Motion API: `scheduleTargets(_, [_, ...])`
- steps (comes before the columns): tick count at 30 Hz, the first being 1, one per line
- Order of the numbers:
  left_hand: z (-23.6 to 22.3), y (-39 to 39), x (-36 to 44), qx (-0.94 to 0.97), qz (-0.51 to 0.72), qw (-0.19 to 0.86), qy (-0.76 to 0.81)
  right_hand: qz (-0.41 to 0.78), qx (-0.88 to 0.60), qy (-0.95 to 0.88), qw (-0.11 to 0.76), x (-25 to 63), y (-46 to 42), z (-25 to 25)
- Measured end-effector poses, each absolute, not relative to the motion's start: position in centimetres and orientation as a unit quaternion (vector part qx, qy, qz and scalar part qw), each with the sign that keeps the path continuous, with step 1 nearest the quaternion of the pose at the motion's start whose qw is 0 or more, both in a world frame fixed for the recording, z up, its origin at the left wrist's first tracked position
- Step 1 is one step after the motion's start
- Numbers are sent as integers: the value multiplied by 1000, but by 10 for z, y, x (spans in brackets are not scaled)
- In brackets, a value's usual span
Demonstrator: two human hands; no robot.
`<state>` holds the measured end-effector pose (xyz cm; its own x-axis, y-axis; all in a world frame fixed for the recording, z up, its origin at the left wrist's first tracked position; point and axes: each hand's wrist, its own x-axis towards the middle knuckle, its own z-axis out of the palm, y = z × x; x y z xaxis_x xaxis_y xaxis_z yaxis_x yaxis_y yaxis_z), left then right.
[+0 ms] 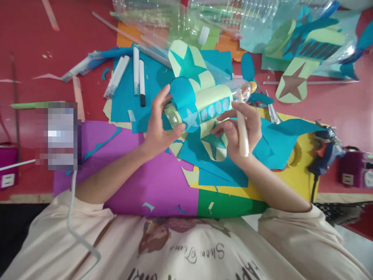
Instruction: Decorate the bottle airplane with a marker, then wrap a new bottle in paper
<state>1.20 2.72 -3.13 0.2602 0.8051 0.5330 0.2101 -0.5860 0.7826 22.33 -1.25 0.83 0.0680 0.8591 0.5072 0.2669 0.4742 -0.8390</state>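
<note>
A toy plane made from a clear plastic bottle (214, 95) and light-green and blue paper lies across the middle, its wings marked with teal stars. My left hand (159, 126) grips its tail end, with the thumb below and the fingers above. The tail carries a pale star, and pale circles run along a blue strip on the body. In my right hand (244, 124) is a white marker (242, 134), held slanting over the near side of the plane. Some of those fingertips rest at the near wing (215, 142).
A second bottle plane (309, 44) lies at the back right. Markers (136, 70) are at the left, and a glue gun (323, 155) is at the right. Scissors (272, 109) lie near blue paper. Plastic bottles (201, 19) line the back. Purple paper (128, 175) covers the front.
</note>
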Motion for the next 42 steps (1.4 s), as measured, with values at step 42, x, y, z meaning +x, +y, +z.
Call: scheduleTargets(42, [-3,-18,31,940,273,118,168,228,-422,-727,492,261,15,-31])
